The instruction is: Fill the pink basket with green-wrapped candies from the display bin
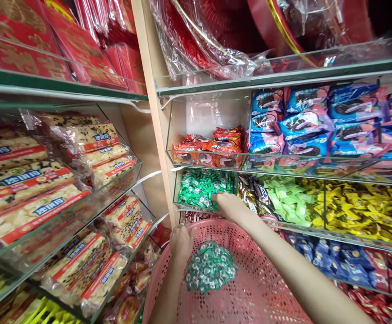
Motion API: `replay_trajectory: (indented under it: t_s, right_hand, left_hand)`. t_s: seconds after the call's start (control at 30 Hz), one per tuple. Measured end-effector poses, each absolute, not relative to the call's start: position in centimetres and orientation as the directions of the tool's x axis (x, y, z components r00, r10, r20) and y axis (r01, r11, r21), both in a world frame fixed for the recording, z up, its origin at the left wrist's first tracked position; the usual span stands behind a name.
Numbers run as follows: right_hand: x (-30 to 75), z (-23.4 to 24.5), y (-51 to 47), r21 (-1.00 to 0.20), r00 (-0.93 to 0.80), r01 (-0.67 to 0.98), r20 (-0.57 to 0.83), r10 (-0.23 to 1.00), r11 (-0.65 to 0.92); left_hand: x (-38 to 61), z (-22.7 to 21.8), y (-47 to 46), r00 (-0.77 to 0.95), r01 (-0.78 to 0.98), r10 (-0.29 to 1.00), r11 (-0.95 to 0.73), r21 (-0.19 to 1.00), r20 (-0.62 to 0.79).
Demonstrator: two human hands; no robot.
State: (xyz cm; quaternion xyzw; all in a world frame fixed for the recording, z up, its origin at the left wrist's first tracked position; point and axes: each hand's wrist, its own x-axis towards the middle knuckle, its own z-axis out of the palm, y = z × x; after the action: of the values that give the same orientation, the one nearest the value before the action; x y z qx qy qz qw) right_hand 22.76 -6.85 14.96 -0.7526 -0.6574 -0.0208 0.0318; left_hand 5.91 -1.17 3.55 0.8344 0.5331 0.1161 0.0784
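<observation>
Nearest the camera is a pink perforated basket (260, 288), its bowl spread below and between the two forearms. The left grip (181, 240) is bent over the basket's far rim and holds it close in front of the shelving. Below and to the right of that grip, a heap of green-wrapped sweets (211, 267) lies on the basket floor.

The right grip (230, 207), higher than the left and to its right, is at the front of a glass-walled compartment holding loose green sweets (206, 184). Its fingers are curled, but I cannot tell whether they pinch any sweets (the hand itself hides most of the fingertips). Just right of this grip are dark-wrapped bars (255, 195), then pale green packets (287, 200); above it sit red packets (212, 148).

The likeliest trouble is a spill. Only one hand is seen on the basket, and its underside support is out of view, so a slackened left grip could let it tip. Small slippery wrappers might also drop between shelf and rim if the right grip carried too many. A careless sweep rightward could drag in the bars, and the glass lip could catch the knuckles.
</observation>
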Motion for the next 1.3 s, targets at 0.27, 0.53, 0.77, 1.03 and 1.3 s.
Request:
replay_trajectory:
  t_s: [0.27, 0.53, 0.77, 1.03, 1.3]
  right_hand:
    - [22.9, 14.9, -6.1, 0.010, 0.170, 0.985, 0.027, 0.985, -0.171]
    - [22.7, 15.3, -7.7, -0.058, 0.110, 0.993, 0.213, 0.971, -0.100]
    - [19.4, 13.9, -10.5, -0.442, -0.109, 0.862, 0.312, 0.944, 0.246]
    - [20.9, 3.0, -8.4, -0.776, -0.004, 0.629, -0.057, 0.998, -0.042]
    - [20.3, -1.3, -7.8, -0.853, 0.030, 0.510, -0.113, 0.993, -0.113]
  left_hand:
    - [5.9, 3.6, -1.1, 0.399, 0.875, 0.912, -0.411, 0.256, 0.101]
    - [5.9, 3.5, -1.0, 0.391, 0.877, 0.916, -0.402, 0.263, 0.095]
    - [5.9, 3.4, -1.0, 0.409, 0.871, 0.907, -0.421, 0.254, 0.102]
    - [5.9, 3.1, -1.0, 0.404, 0.869, 0.906, -0.424, 0.257, 0.127]
    - [6.1, 3.7, -1.3, 0.421, 0.865, 0.895, -0.444, 0.234, 0.145]
